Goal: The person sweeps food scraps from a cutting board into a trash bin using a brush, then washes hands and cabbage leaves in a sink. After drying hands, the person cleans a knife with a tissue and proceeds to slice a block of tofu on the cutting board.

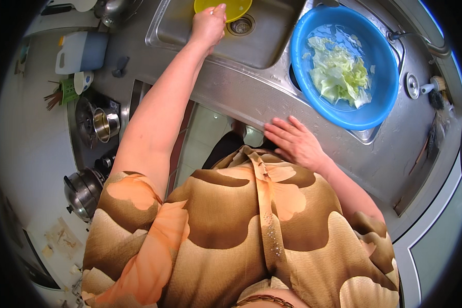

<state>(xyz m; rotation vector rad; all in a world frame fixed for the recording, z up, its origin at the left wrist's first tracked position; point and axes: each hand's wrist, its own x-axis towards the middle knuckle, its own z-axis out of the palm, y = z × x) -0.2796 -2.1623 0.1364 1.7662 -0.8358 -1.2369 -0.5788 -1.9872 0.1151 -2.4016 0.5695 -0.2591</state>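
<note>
My left hand [210, 29] grips the near rim of a yellow plastic bowl [235, 8] over the stainless steel sink basin [254, 50]; the bowl's far part is cut off by the picture's top edge. My right hand [294, 142] rests, fingers extended, at the front edge of the steel counter [235, 86] and holds nothing. Ahead of it and to the right, a big blue plastic basin [385, 100] stands over the second sink bowl. Torn pale green lettuce leaves [340, 73] lie in water inside it.
A curved faucet [439, 50] rises behind the blue basin. A round metal strainer lid [412, 85] and a brush [433, 85] lie to the right. At left are a plastic jug [82, 52], a green utensil holder [68, 91], a steel pot [106, 124] and a lidded pot [82, 192].
</note>
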